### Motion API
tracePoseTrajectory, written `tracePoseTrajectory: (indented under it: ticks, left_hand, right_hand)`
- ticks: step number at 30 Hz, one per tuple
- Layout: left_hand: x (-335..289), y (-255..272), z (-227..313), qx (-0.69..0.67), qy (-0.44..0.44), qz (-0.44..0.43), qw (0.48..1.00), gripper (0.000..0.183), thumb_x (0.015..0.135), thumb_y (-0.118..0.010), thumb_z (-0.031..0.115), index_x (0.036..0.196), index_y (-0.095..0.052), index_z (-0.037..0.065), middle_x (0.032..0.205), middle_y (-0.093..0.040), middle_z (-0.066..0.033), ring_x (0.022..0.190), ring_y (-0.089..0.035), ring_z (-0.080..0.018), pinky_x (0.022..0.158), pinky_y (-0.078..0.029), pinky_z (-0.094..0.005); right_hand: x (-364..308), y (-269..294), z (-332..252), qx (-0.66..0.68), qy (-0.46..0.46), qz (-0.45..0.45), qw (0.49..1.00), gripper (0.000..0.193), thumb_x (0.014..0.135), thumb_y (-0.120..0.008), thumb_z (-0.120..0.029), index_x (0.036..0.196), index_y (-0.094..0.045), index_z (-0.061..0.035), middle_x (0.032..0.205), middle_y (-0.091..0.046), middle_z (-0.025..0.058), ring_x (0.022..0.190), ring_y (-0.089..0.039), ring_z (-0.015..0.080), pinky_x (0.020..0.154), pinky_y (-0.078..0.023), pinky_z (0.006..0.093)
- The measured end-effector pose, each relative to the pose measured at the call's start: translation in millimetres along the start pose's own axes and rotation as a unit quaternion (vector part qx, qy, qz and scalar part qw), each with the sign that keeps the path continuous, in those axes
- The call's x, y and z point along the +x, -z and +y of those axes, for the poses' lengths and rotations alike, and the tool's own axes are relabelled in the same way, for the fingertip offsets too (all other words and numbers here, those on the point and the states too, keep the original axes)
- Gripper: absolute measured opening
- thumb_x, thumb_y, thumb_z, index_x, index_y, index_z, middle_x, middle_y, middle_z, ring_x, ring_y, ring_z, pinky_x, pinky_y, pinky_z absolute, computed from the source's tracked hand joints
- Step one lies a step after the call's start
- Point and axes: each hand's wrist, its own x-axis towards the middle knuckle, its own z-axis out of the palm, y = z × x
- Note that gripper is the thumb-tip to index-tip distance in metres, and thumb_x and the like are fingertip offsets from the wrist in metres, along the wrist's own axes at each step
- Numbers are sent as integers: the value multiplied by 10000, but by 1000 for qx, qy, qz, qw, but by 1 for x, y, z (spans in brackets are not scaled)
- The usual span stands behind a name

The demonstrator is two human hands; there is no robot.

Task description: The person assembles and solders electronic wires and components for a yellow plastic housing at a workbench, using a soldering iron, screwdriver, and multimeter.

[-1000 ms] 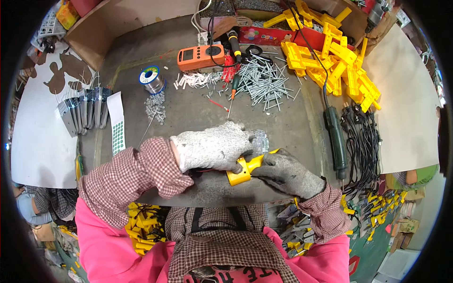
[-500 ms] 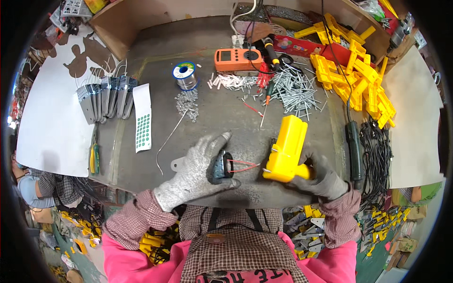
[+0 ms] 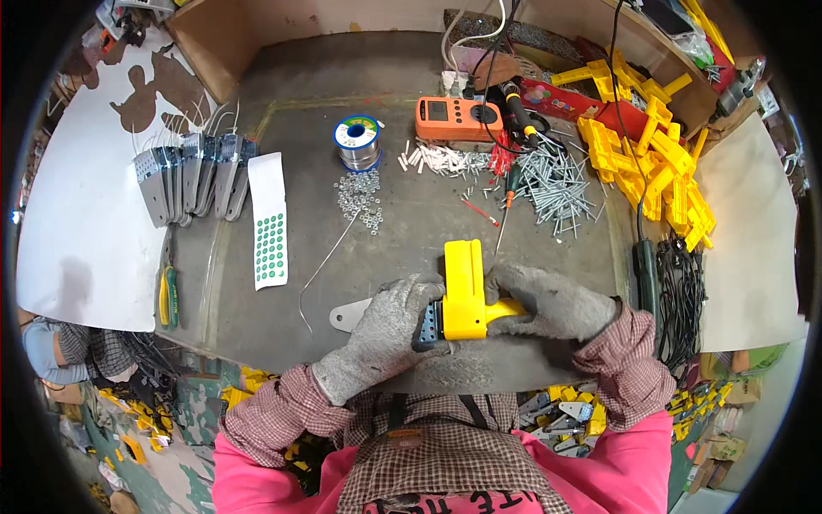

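In my left hand (image 3: 381,334), gloved in grey, is a flat metal piece with a dark perforated end (image 3: 430,324). Its rounded grey tip (image 3: 347,315) with a hole pokes out to the left behind the glove. My right hand (image 3: 552,304), also gloved, grips the handle-like stub of a yellow plastic housing (image 3: 464,287). The housing stands with its long part pointing away from me, and its left side meets the dark end. Whether the end sits inside the housing I cannot tell. Both hands are just above the near edge of the dark worktop (image 3: 257,330).
A solder spool (image 3: 358,146), small nuts (image 3: 360,201), an orange meter (image 3: 458,118), a screwdriver (image 3: 509,201) and long screws (image 3: 556,188) lie beyond my hands. Yellow housings (image 3: 676,184) are heaped far right, metal pieces (image 3: 193,176) left. A corded black tool (image 3: 644,278) lies right.
My hands have come together, bringing the yellow housing leftward and more upright against the dark end of the metal piece. The red wires that stretched between them are out of sight.
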Motion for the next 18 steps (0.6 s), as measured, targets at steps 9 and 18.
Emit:
tracePoseTrajectory:
  ticks: [9, 18]
  left_hand:
    - [-1, 4, 2, 4, -14, 55, 998, 703, 572, -919, 243, 1133, -550, 36, 992, -605, -165, 908, -605, -366, 794, -493, -443]
    - [7, -16, 23, 12, -35, 32, 999, 673, 652, -853, 229, 1198, -515, 28, 1097, -558, -198, 1010, -586, -388, 877, -478, -466]
  right_hand:
    - [-28, -7, 19, 3, -68, 333, 941, 433, 766, -789, -194, 1121, -609, -23, 1084, -619, 176, 999, -610, 331, 902, -472, 399]
    - [-245, -11, 134, -201, -295, 552, 753, 466, 916, -644, -242, 1302, -534, -6, 1083, -669, 83, 942, -645, 220, 807, -519, 325]
